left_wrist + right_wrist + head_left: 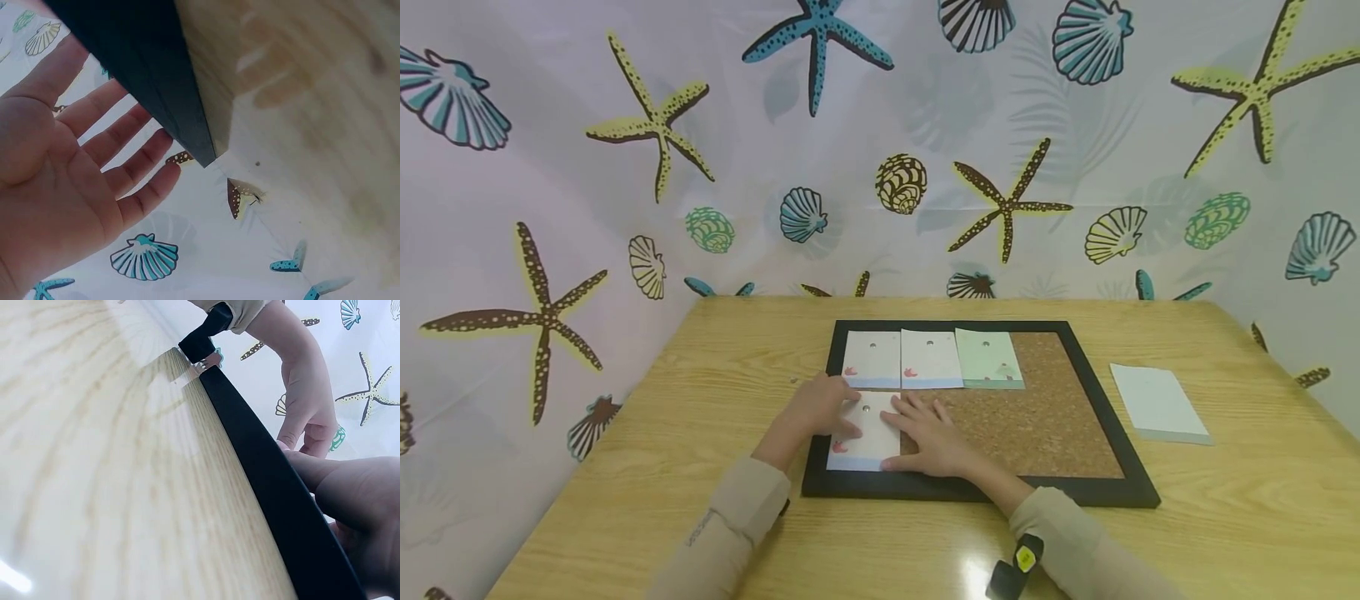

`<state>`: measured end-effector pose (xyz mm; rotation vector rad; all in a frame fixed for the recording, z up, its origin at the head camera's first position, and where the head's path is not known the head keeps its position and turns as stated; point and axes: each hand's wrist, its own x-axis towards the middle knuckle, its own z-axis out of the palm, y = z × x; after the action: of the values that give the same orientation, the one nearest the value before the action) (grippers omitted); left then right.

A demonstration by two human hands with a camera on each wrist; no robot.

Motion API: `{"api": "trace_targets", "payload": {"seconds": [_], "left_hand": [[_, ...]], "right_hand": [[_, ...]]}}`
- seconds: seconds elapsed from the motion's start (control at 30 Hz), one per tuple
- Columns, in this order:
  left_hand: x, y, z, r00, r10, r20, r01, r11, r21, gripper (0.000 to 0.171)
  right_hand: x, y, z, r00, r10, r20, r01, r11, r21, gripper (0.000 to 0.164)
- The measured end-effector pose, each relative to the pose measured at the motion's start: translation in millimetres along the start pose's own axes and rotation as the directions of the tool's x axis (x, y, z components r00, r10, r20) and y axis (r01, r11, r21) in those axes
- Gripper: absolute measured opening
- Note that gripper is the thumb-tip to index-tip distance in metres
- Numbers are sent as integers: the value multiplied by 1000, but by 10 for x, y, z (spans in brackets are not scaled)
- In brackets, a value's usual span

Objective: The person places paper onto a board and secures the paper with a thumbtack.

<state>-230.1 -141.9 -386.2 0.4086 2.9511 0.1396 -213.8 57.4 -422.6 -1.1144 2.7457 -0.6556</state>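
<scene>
A corkboard in a black frame lies on the wooden table. On its lower left is a white note sheet with a round pin-like spot near its top. My left hand reaches over the frame's left side, fingers touching the sheet's left part. My right hand spreads its fingers along the sheet's right edge. In the left wrist view, the left hand shows extended fingers beside the frame's black side. The right hand is partly hidden by the frame in the right wrist view.
Two white sheets and a green sheet form a row along the board's top. A loose pale sheet lies on the table right of the board. A shell-and-starfish patterned curtain hangs behind.
</scene>
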Motion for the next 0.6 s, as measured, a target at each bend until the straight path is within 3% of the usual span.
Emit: {"api": "trace_targets", "payload": {"seconds": [0.3,0.6], "left_hand": [[-80,25,-54,999,-30,29,31,998,-49,56],[-137,47,-72,998,-6,61,7,1000,-13,57]], "right_hand": [[-2,-16,-11,1000,-16,-12,16,1000,-1,71],[-4,0,4,1000,-15,-8,15,1000,8,71]]}}
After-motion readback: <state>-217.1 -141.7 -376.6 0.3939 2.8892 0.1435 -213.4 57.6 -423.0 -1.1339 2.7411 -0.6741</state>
